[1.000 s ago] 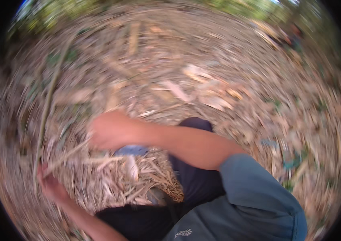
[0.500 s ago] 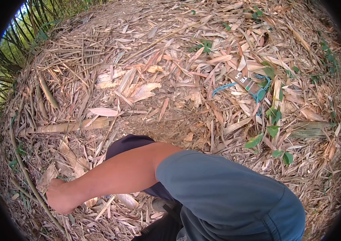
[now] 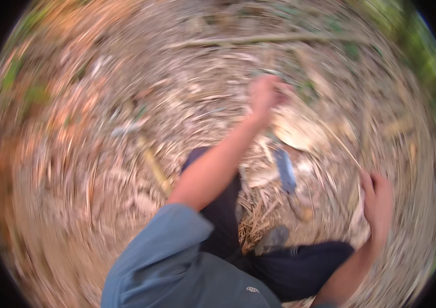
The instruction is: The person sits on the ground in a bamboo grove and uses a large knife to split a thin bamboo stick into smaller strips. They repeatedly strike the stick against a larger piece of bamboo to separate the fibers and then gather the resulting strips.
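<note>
My left hand (image 3: 268, 95), closed and smeared by motion, is in front of me above the litter-covered ground. Farther right and nearer to me, my right hand (image 3: 377, 200) pinches the end of a thin pale strip (image 3: 331, 132), perhaps bamboo. The strip runs slantwise between both hands, its far end at the fingers of the left. Beneath it lies a broad pale sheath-like piece (image 3: 297, 132). Nearer my legs is a flat blue-grey, blade-like thing (image 3: 284, 172), too blurred to name surely.
A yellowish stick (image 3: 155, 168) lies left of my left forearm. Across the far ground runs a long pale pole (image 3: 259, 39). Dry leaves and strips cover the ground, and green foliage (image 3: 426, 66) stands at the upper right. My dark-trousered legs (image 3: 305, 267) are folded close below.
The view has swung round, so the foliage moved from upper left to upper right. One hand showed before; now both do, with the thin strip between them. The blue cord has left the view.
</note>
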A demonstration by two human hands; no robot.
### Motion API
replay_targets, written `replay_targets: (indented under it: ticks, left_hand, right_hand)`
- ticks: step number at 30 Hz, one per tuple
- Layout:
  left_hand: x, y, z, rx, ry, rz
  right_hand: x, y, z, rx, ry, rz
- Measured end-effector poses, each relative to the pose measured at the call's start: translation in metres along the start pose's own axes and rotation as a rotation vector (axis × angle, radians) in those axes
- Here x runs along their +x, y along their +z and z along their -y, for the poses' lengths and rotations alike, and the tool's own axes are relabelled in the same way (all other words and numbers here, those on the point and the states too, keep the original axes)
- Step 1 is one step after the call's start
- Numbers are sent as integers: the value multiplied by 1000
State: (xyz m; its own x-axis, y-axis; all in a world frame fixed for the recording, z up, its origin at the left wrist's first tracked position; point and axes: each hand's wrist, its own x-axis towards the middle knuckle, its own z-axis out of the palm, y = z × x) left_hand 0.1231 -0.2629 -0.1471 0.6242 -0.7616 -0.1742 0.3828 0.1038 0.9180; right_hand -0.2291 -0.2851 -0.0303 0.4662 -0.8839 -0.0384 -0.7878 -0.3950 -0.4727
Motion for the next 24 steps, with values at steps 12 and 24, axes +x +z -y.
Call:
replay_targets:
  ticks: [12, 24]
  left_hand:
    - [3, 68, 46, -252, -130, -159]
    - [15, 70, 45, -194, -138, -189]
  right_hand:
    - [-14, -17, 7, -161, 90, 225]
    - [2, -7, -2, -176, 101, 231]
